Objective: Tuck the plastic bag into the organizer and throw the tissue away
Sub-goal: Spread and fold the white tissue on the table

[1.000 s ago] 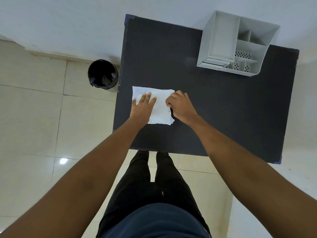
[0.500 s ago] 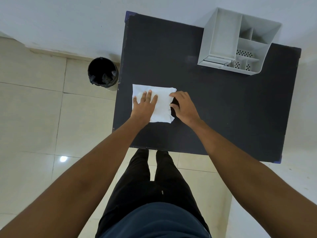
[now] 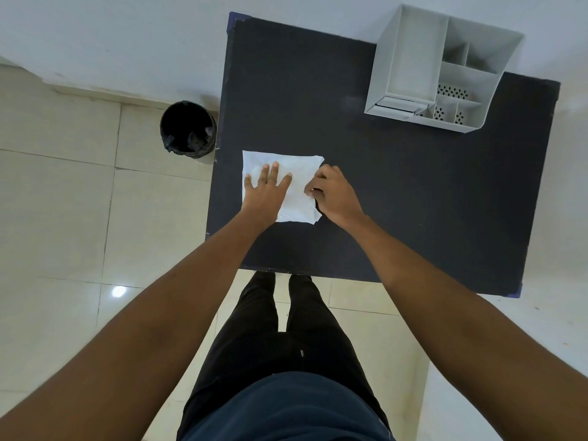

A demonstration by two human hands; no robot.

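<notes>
A thin, crinkled white sheet, which looks like the plastic bag, lies flat near the left edge of the black table. My left hand rests flat on its left half with the fingers spread, pressing it down. My right hand is curled at the sheet's right edge and pinches that edge between fingers and thumb. The grey organizer stands at the far right of the table, its large left compartment showing nothing inside. No separate tissue is visible.
A round bin with a black liner stands on the tiled floor just left of the table, beside the wall. The organizer has several small perforated compartments on its right side. My legs are at the table's near edge.
My right hand has gone from fingers laid out on the sheet's right edge to a curled pinch on it. My left hand stays flat on the sheet.
</notes>
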